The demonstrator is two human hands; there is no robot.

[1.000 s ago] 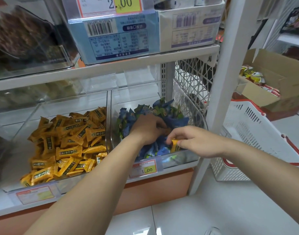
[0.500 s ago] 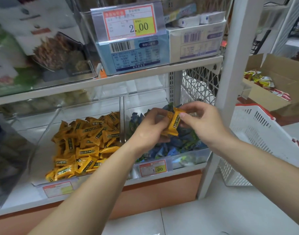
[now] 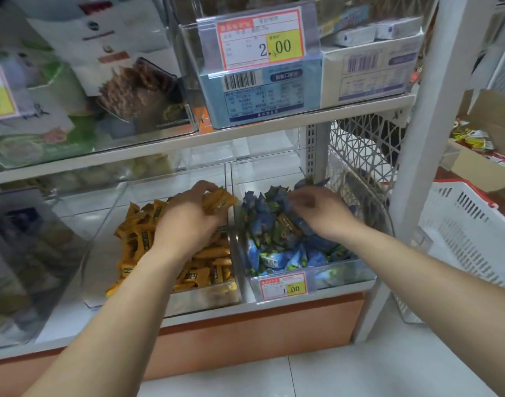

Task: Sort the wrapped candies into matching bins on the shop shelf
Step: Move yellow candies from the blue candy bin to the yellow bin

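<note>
- While my left hand (image 3: 188,216) grips orange candies (image 3: 219,200) above the orange bin (image 3: 102,245), beside the divider (image 3: 231,179), a loose release could spill them among the blue candies (image 3: 277,253).
- My right hand (image 3: 321,214), apart from it, reaches over the blue bin (image 3: 345,275); blur hides its grip.
- 2 bins; 1 orange stray (image 3: 285,226) in blue.

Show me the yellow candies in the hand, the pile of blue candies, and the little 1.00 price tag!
Yellow wrapped candies (image 3: 220,199), head view: top wrapper's middle.
Blue wrapped candies (image 3: 262,219), head view: a wrapper mid-pile.
Red-and-yellow 1.00 price tag (image 3: 283,287), head view: its centre.
</note>
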